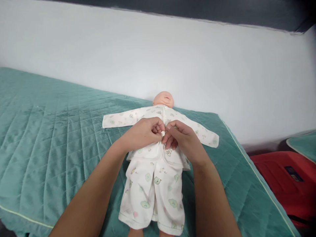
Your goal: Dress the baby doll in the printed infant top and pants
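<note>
A baby doll (pixel 163 98) lies on its back, its head toward the wall. It wears a white printed long-sleeved top (pixel 120 119) and matching trousers (pixel 145 187). Both sleeves are spread out to the sides. Over the middle of the chest, my left hand (pixel 149 131) pinches the front edge of the top. Close beside it, my right hand (pixel 181 135) also has its fingertips closed on the front opening. The fingertips of the two hands nearly meet, and any fastener between them is too small to make out.
Under the doll is a green quilted cover (pixel 61 138) with a pale piped edge. A white wall (pixel 148 49) rises right behind the doll's head. To the right, below the bed's edge, sits a red object (pixel 283 181) with a dark label.
</note>
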`<state>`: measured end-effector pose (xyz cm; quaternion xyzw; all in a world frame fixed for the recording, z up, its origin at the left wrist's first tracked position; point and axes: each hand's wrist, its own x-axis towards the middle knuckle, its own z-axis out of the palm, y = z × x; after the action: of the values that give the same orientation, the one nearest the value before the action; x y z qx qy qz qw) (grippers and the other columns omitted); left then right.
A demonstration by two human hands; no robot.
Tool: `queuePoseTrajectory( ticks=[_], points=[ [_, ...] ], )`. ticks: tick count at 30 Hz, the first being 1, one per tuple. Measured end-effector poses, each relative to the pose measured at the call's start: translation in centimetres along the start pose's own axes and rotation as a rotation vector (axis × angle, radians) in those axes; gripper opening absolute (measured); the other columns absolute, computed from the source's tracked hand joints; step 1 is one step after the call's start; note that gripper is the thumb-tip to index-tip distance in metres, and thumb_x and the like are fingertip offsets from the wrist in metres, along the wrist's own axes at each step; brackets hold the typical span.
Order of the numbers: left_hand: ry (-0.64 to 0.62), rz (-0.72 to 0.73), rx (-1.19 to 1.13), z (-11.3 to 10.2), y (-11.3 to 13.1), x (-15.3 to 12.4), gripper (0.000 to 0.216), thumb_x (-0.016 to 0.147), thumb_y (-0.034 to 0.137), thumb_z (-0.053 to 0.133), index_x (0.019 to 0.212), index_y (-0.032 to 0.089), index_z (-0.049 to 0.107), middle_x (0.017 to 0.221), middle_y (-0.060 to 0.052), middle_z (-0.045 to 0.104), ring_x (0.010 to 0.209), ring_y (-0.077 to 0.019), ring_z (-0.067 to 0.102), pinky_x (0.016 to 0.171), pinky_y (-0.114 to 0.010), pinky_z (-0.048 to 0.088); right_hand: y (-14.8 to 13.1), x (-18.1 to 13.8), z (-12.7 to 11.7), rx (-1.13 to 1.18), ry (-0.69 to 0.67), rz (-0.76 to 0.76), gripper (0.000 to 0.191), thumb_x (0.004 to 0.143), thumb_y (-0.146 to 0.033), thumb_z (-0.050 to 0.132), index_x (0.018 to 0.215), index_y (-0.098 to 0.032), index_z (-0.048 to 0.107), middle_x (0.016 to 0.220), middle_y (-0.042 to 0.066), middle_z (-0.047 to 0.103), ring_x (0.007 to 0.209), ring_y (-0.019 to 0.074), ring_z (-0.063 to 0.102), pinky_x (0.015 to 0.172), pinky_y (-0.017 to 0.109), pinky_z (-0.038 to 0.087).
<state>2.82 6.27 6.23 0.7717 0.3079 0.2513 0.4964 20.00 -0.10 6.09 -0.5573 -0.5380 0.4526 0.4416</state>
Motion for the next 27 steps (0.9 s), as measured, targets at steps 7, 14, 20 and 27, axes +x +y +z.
queuePoseTrajectory(
  ticks=[7, 14, 20, 27],
  points=[
    [-0.004, 0.015, -0.049, 0.0, -0.3, 0.1, 0.019, 0.071, 0.014, 0.054, 0.088, 0.021, 0.054, 0.076, 0.001, 0.063, 0.071, -0.0139, 0.060, 0.060, -0.024, 0.043, -0.2, 0.0, 0.0, 0.009, -0.001, 0.024, 0.024, 0.093, -0.043, 0.056, 0.083, -0.022, 0.054, 0.068, 0.001, 0.070, 0.051, 0.0127, 0.063, 0.048, 0.022, 0.041],
    [-0.029, 0.029, -0.136, -0.1, -0.7, 0.2, 0.019, 0.072, 0.012, 0.054, 0.089, 0.021, 0.054, 0.076, 0.002, 0.059, 0.073, -0.0127, 0.058, 0.065, -0.025, 0.045, -0.2, -0.1, 0.2, -0.004, 0.004, 0.021, 0.024, 0.094, -0.042, 0.055, 0.081, -0.022, 0.054, 0.063, -0.001, 0.066, 0.049, 0.0106, 0.058, 0.048, 0.021, 0.040],
    [-0.063, 0.014, -0.214, -0.5, -0.6, 0.1, 0.015, 0.075, 0.013, 0.057, 0.088, 0.020, 0.055, 0.079, 0.002, 0.059, 0.074, -0.0113, 0.058, 0.070, -0.025, 0.047, -0.3, -0.1, 0.2, -0.012, 0.010, 0.026, 0.024, 0.094, -0.041, 0.055, 0.080, -0.021, 0.054, 0.061, -0.002, 0.066, 0.047, 0.0104, 0.056, 0.046, 0.021, 0.038],
    [-0.108, -0.038, -0.266, -0.8, -1.1, 0.1, 0.017, 0.076, 0.015, 0.060, 0.092, 0.021, 0.056, 0.079, 0.001, 0.062, 0.063, -0.0096, 0.058, 0.061, -0.024, 0.047, -0.3, -0.1, 0.3, -0.029, 0.044, 0.028, 0.025, 0.089, -0.036, 0.061, 0.071, -0.021, 0.053, 0.059, -0.002, 0.065, 0.045, 0.0110, 0.056, 0.045, 0.023, 0.039]
  ],
)
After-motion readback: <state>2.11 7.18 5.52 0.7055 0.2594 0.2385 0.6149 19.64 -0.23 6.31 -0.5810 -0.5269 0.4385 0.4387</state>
